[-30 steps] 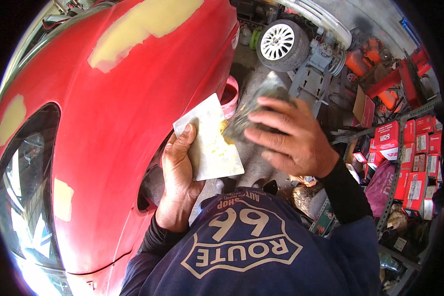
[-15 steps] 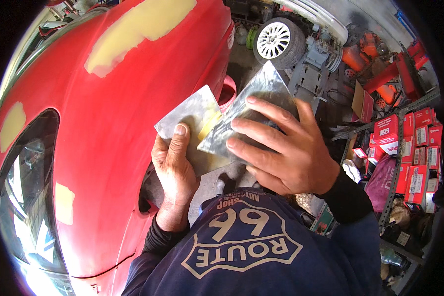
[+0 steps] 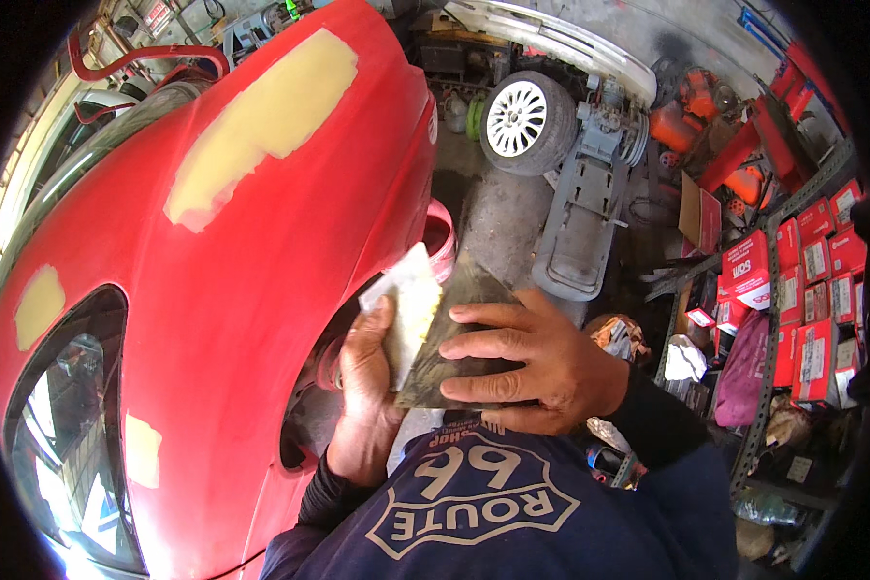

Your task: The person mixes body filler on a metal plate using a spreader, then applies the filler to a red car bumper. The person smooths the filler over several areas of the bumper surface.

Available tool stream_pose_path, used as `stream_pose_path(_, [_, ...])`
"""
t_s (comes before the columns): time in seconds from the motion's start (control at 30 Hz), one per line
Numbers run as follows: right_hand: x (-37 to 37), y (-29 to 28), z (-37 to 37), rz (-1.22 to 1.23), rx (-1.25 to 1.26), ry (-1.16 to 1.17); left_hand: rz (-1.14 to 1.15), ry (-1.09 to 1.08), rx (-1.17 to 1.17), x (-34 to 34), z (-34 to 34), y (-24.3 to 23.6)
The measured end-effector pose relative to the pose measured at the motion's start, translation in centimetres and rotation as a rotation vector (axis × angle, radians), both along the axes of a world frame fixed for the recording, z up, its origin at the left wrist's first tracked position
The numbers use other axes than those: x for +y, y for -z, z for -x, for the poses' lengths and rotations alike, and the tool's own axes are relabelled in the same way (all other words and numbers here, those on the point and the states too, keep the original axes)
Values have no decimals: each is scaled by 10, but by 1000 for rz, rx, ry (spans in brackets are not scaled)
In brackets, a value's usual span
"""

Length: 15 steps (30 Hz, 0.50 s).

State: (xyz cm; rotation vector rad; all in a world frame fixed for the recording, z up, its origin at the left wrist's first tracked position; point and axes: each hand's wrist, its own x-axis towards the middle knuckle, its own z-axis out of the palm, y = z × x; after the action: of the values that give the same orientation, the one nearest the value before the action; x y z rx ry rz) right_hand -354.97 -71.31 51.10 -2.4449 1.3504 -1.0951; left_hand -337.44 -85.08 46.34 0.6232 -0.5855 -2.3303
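Observation:
My left hand (image 3: 362, 362) grips a flat metal filler spreader (image 3: 393, 285), thumb on its face. Yellow body filler (image 3: 421, 307) lies on that face, toward the other tool. My right hand (image 3: 551, 362) holds a second, darker metal spreader (image 3: 476, 280), fingers spread across its face. The two plates stand close together at an angle in front of my chest; whether their edges touch, I cannot tell. To the left is a red car body (image 3: 251, 261) bearing dried-looking yellow patches: a large one (image 3: 271, 126) and smaller ones (image 3: 41, 304) near the dark lamp or window opening.
A pink-red bucket (image 3: 439, 232) stands beyond the spreaders, by the car. Farther off are a white-rimmed wheel (image 3: 527, 121) and a grey compressor-like machine (image 3: 585, 217). Metal shelving (image 3: 759, 406) with red boxes (image 3: 812, 358) runs along the right.
Both spreaders have tilted: the left one has turned more edge-on, and the right one's face is now darker. My hands sit slightly lower, and the view has shifted to show more background.

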Motion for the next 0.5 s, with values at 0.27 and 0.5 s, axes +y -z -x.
stream_pose_path(0.27, [31, 12, 81, -49, 445, 527, 114, 5, -203, 14, 56, -6])
stream_pose_path(0.5, [4, -13, 107, -21, 261, 536, 596, -64, -305, 7, 98, -19])
